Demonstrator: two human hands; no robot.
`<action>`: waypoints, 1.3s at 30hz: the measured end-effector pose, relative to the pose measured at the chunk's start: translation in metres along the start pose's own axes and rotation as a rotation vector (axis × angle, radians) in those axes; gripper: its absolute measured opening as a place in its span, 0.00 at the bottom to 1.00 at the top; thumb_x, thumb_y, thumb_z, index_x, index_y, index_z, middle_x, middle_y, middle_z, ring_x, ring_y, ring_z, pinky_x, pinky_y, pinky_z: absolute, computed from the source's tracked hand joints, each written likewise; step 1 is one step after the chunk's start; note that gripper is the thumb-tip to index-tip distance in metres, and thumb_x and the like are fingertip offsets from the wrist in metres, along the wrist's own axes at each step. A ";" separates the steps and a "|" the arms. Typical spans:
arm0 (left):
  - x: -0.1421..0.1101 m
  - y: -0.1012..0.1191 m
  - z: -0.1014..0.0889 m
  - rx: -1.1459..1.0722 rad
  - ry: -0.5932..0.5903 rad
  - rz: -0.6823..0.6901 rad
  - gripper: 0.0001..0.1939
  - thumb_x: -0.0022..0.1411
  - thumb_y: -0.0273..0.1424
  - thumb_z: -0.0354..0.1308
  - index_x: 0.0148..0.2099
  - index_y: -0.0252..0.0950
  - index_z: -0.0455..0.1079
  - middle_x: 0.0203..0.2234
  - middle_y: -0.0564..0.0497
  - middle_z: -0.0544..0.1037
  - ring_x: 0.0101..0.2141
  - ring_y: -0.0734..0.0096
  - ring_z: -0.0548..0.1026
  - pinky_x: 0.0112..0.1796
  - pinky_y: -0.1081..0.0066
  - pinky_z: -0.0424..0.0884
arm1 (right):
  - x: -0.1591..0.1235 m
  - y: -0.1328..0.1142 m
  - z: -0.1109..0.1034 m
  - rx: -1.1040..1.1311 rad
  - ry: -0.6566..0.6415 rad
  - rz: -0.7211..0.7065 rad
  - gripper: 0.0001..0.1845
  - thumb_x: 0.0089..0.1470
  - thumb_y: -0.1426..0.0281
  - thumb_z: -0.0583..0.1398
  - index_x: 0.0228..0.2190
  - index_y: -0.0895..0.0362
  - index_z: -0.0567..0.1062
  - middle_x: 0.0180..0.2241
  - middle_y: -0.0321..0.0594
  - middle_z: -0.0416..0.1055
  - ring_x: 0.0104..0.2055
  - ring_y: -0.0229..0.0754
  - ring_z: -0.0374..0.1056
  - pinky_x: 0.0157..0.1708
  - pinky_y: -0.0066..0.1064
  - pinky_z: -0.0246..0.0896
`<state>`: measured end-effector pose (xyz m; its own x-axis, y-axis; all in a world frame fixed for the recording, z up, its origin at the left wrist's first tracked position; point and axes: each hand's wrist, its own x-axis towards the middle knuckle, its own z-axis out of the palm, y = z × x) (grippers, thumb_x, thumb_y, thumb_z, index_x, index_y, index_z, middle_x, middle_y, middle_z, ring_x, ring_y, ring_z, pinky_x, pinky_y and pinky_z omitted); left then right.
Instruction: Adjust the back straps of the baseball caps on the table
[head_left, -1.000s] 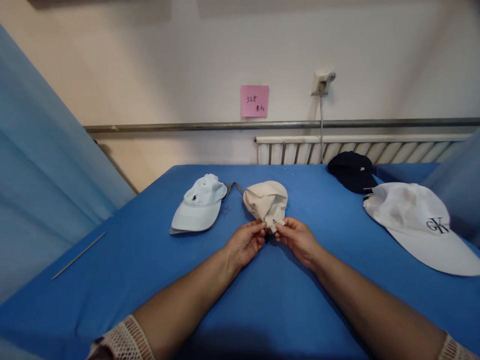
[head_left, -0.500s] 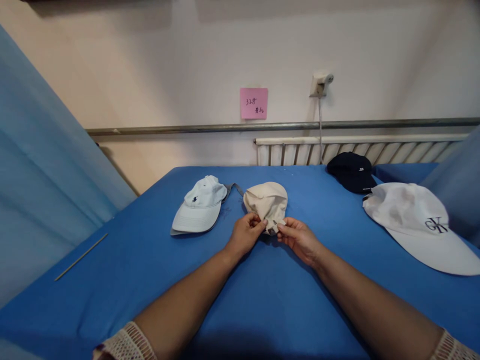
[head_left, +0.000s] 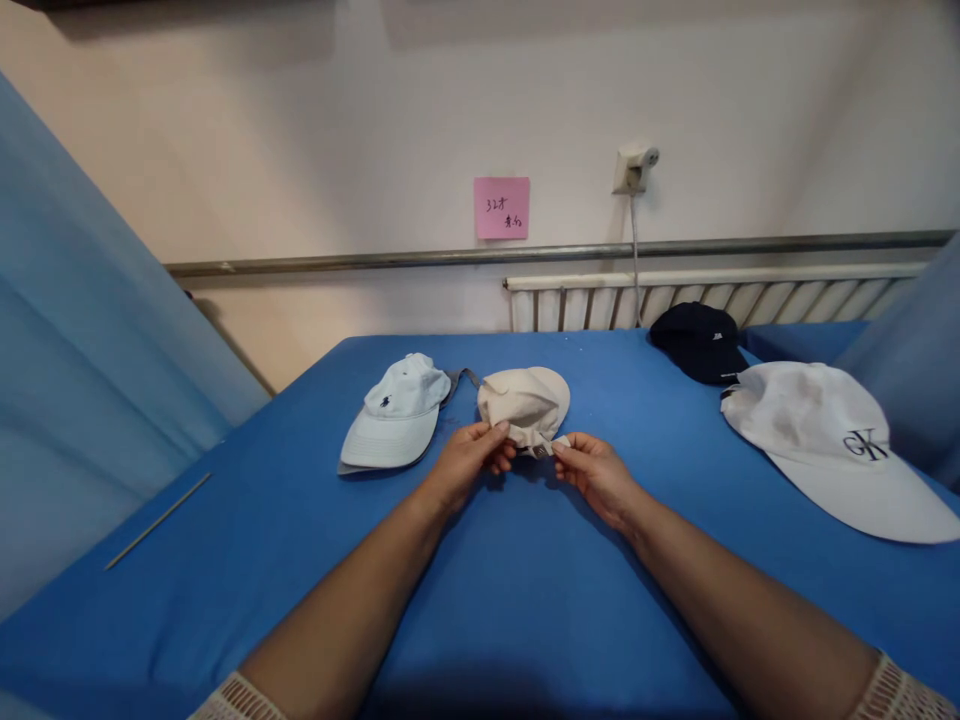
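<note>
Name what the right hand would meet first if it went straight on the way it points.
The right hand would most likely meet the beige cap first: its fingertips pinch the cap's strap, and the rest lies just ahead, though depth is uncertain.

Pink note (head_left: 502, 208) on the wall (head_left: 360, 130): handwritten "32", then characters too small to make out. White cap (head_left: 825, 440), toward the sheet's (head_left: 510, 590) right edge: dark "CK" or "GK". Navy cap (head_left: 694, 340), far edge: tiny unreadable white marks. Pale blue cap (head_left: 397, 415), by the far left corner: small dark emblem.
</note>
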<state>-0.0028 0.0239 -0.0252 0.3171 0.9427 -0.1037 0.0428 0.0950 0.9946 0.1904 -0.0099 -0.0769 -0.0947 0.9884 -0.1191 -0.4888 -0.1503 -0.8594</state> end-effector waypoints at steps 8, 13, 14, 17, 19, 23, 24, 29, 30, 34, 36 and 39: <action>-0.002 -0.018 0.017 0.017 -0.032 0.061 0.20 0.48 0.34 0.68 0.42 0.33 0.67 0.35 0.46 0.77 0.23 0.76 0.73 0.24 0.74 0.69 | -0.004 -0.003 0.004 -0.142 -0.010 -0.078 0.18 0.38 0.57 0.71 0.24 0.57 0.75 0.22 0.34 0.69 0.25 0.34 0.61 0.28 0.29 0.55; -0.003 -0.022 0.022 -0.020 -0.051 -0.007 0.23 0.45 0.34 0.70 0.40 0.34 0.64 0.28 0.52 0.75 0.21 0.76 0.72 0.22 0.75 0.67 | -0.001 0.000 0.005 -0.149 0.028 -0.097 0.19 0.38 0.55 0.71 0.25 0.56 0.75 0.22 0.34 0.70 0.23 0.34 0.61 0.26 0.28 0.54; -0.003 -0.022 0.023 -0.010 -0.061 -0.015 0.22 0.46 0.35 0.70 0.40 0.34 0.66 0.26 0.53 0.75 0.20 0.77 0.71 0.22 0.76 0.66 | 0.000 0.000 0.006 -0.152 0.046 -0.103 0.20 0.38 0.55 0.71 0.25 0.56 0.74 0.21 0.33 0.69 0.22 0.34 0.61 0.25 0.28 0.54; -0.003 -0.021 0.024 0.035 -0.133 -0.063 0.19 0.47 0.38 0.69 0.37 0.31 0.70 0.23 0.53 0.73 0.19 0.80 0.67 0.21 0.78 0.61 | 0.000 0.001 0.008 -0.193 0.100 -0.138 0.21 0.37 0.53 0.70 0.24 0.56 0.74 0.20 0.34 0.69 0.22 0.35 0.61 0.24 0.29 0.53; -0.002 -0.022 0.024 0.050 -0.170 -0.088 0.19 0.49 0.41 0.68 0.34 0.30 0.72 0.20 0.54 0.70 0.18 0.81 0.64 0.20 0.78 0.59 | -0.002 0.002 0.009 -0.218 0.119 -0.147 0.21 0.37 0.52 0.70 0.24 0.56 0.74 0.20 0.34 0.69 0.23 0.36 0.62 0.24 0.30 0.54; -0.001 -0.025 0.023 0.051 -0.165 -0.082 0.20 0.51 0.44 0.66 0.32 0.30 0.73 0.17 0.56 0.66 0.17 0.82 0.59 0.19 0.77 0.54 | -0.006 0.002 0.011 -0.205 0.116 -0.108 0.20 0.39 0.53 0.70 0.24 0.56 0.75 0.22 0.35 0.70 0.24 0.36 0.62 0.26 0.30 0.54; 0.000 -0.026 0.023 0.052 -0.162 -0.076 0.20 0.52 0.44 0.65 0.32 0.30 0.73 0.17 0.56 0.66 0.17 0.82 0.59 0.19 0.77 0.54 | -0.006 0.002 0.011 -0.193 0.115 -0.099 0.20 0.39 0.54 0.70 0.24 0.56 0.75 0.21 0.35 0.69 0.24 0.36 0.62 0.26 0.30 0.54; 0.000 -0.026 0.023 0.048 -0.166 -0.071 0.20 0.51 0.45 0.66 0.31 0.31 0.72 0.17 0.57 0.65 0.17 0.81 0.58 0.19 0.76 0.52 | -0.005 0.003 0.011 -0.177 0.142 -0.090 0.20 0.37 0.54 0.71 0.22 0.57 0.74 0.18 0.34 0.67 0.22 0.35 0.59 0.25 0.30 0.52; -0.001 -0.025 0.024 0.048 -0.166 -0.078 0.20 0.51 0.45 0.66 0.31 0.31 0.72 0.16 0.57 0.64 0.17 0.81 0.58 0.19 0.76 0.52 | -0.005 0.003 0.011 -0.177 0.150 -0.095 0.20 0.37 0.54 0.71 0.21 0.57 0.74 0.18 0.34 0.67 0.22 0.35 0.59 0.25 0.30 0.52; -0.002 -0.025 0.026 0.022 -0.133 -0.096 0.20 0.51 0.46 0.66 0.28 0.32 0.70 0.15 0.57 0.64 0.17 0.81 0.59 0.20 0.76 0.52 | -0.005 0.003 0.011 -0.153 0.137 -0.096 0.19 0.38 0.56 0.71 0.21 0.57 0.74 0.19 0.34 0.68 0.23 0.35 0.60 0.26 0.30 0.53; -0.002 -0.026 0.027 -0.006 -0.109 -0.098 0.20 0.50 0.46 0.66 0.28 0.32 0.70 0.15 0.57 0.65 0.17 0.81 0.59 0.20 0.75 0.52 | -0.006 0.003 0.011 -0.109 0.110 -0.081 0.18 0.39 0.56 0.71 0.22 0.57 0.75 0.20 0.34 0.69 0.24 0.34 0.61 0.27 0.30 0.54; -0.001 -0.028 0.028 -0.044 -0.094 -0.115 0.21 0.49 0.46 0.66 0.28 0.32 0.70 0.15 0.57 0.65 0.17 0.80 0.59 0.20 0.75 0.52 | -0.006 0.001 0.010 -0.009 0.080 -0.045 0.18 0.38 0.58 0.72 0.23 0.57 0.75 0.22 0.34 0.70 0.25 0.34 0.63 0.28 0.29 0.57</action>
<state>0.0222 0.0111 -0.0532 0.3997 0.8910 -0.2151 0.0432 0.2161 0.9754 0.1815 -0.0157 -0.0717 -0.0031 0.9928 -0.1195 -0.4830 -0.1061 -0.8692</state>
